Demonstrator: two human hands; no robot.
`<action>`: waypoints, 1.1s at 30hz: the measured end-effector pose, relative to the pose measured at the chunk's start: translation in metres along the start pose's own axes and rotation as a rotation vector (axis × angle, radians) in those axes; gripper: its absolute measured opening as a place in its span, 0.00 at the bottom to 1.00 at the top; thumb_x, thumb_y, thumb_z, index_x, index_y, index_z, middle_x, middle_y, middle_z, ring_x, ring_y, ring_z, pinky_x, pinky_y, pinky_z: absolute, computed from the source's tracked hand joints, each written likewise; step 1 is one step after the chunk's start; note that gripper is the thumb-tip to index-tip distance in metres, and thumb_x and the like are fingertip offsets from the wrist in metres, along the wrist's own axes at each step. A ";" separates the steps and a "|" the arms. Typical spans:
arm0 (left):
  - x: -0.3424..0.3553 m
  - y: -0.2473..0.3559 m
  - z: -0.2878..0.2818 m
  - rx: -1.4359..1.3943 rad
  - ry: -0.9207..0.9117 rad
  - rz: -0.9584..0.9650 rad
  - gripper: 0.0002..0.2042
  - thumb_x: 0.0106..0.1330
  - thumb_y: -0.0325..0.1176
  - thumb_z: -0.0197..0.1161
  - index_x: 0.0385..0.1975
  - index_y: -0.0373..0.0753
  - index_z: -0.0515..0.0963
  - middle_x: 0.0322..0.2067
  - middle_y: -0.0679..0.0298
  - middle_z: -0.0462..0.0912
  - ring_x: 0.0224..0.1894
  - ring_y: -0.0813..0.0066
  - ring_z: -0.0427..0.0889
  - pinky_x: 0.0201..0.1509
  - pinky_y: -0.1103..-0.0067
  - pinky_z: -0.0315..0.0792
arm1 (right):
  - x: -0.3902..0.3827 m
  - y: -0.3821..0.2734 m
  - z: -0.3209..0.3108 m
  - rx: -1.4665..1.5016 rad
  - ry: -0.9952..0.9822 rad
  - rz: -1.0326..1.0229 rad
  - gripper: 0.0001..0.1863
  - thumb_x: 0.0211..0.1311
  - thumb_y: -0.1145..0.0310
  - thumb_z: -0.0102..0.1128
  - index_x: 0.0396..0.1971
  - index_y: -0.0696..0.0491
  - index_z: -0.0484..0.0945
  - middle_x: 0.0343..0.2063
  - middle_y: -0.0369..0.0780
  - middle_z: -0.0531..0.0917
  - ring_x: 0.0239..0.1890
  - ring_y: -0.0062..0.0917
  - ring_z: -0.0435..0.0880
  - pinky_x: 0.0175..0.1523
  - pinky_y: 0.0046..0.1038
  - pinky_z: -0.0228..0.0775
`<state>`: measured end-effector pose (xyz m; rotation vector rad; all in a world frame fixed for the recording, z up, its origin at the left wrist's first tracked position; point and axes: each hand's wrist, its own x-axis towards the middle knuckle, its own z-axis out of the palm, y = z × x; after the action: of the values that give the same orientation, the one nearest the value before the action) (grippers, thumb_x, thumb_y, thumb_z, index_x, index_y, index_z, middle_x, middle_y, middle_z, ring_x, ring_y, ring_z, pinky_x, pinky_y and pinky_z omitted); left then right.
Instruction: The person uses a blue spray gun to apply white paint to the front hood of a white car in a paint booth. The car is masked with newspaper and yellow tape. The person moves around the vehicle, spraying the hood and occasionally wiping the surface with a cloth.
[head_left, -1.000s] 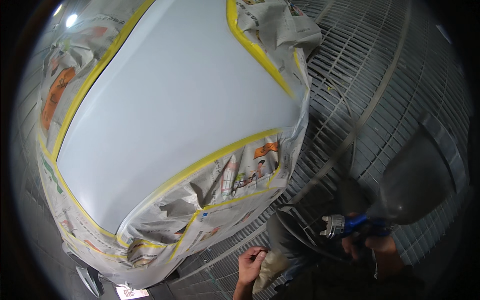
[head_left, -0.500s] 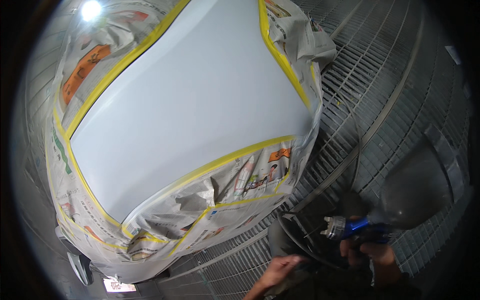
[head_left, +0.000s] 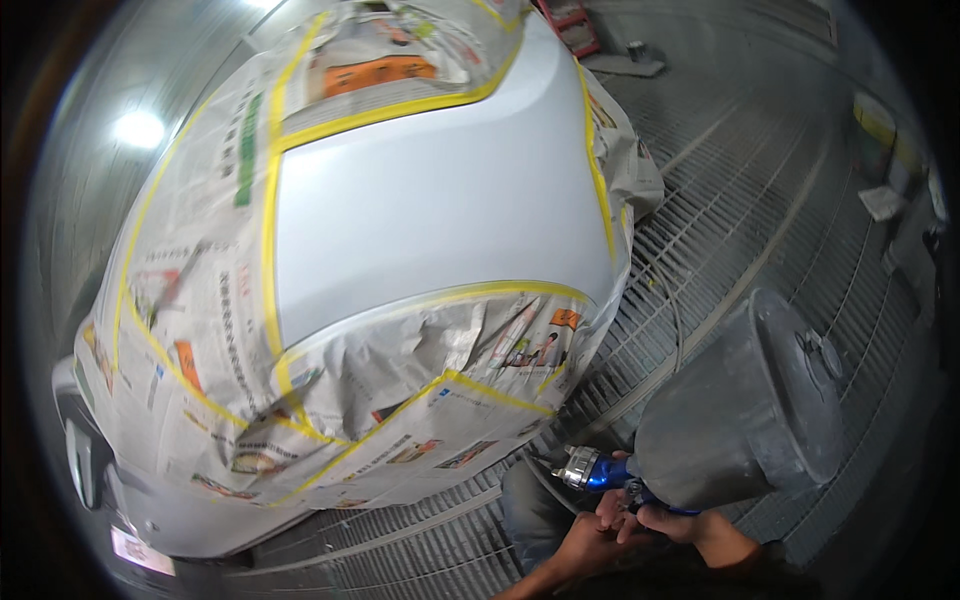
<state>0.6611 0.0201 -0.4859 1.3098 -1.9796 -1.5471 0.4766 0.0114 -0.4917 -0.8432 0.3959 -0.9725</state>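
My right hand [head_left: 692, 527] is wrapped around a blue-bodied spray gun [head_left: 600, 472] with a silver nozzle pointing left. A large grey paint cup [head_left: 700, 430] with a lid sits tilted on the gun. My left hand [head_left: 588, 545] is closed right beside the gun's grip and the right hand's fingers; what it holds there is hidden. Ahead to the left lies a smooth pale white car body panel [head_left: 440, 220], bordered with yellow masking tape [head_left: 270, 250]. Newspaper masking [head_left: 215, 320] covers the car around the panel.
A grated metal floor [head_left: 740, 210] runs along the right and below the car. A hose [head_left: 672, 300] lies on the grating beside the masked car. Containers [head_left: 875, 130] stand at the far right, and a red stand [head_left: 575, 28] at the back. A lamp [head_left: 140, 129] shines at upper left.
My view has swung, showing more of the car's left side. The spray gun now appears further left, and my left hand has come up against the right hand at the grip.
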 end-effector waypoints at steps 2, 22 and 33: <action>-0.008 0.009 -0.002 0.116 0.058 0.138 0.13 0.57 0.36 0.74 0.27 0.37 0.75 0.35 0.67 0.82 0.40 0.79 0.81 0.49 0.80 0.72 | -0.007 0.002 0.017 0.032 -0.005 -0.052 0.28 0.67 0.66 0.57 0.62 0.57 0.56 0.44 0.47 0.77 0.47 0.29 0.78 0.46 0.28 0.77; -0.038 -0.034 0.020 -0.550 0.057 0.417 0.17 0.63 0.33 0.69 0.49 0.32 0.79 0.33 0.63 0.86 0.35 0.89 0.75 0.41 0.82 0.73 | 0.003 -0.005 0.084 -0.381 0.024 -0.344 0.36 0.69 0.49 0.51 0.64 0.61 0.56 0.56 0.52 0.72 0.54 0.45 0.77 0.36 0.32 0.85; -0.060 -0.022 0.019 -0.514 0.078 0.494 0.11 0.62 0.36 0.70 0.32 0.33 0.82 0.12 0.75 0.62 0.17 0.87 0.56 0.20 0.80 0.52 | -0.011 -0.002 0.068 -0.204 0.001 -0.179 0.25 0.67 0.50 0.56 0.52 0.54 0.69 0.51 0.44 0.73 0.44 0.36 0.80 0.28 0.33 0.83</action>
<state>0.6898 0.0798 -0.4954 0.6098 -1.5456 -1.5688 0.5129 0.0504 -0.4481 -1.0765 0.4311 -1.1103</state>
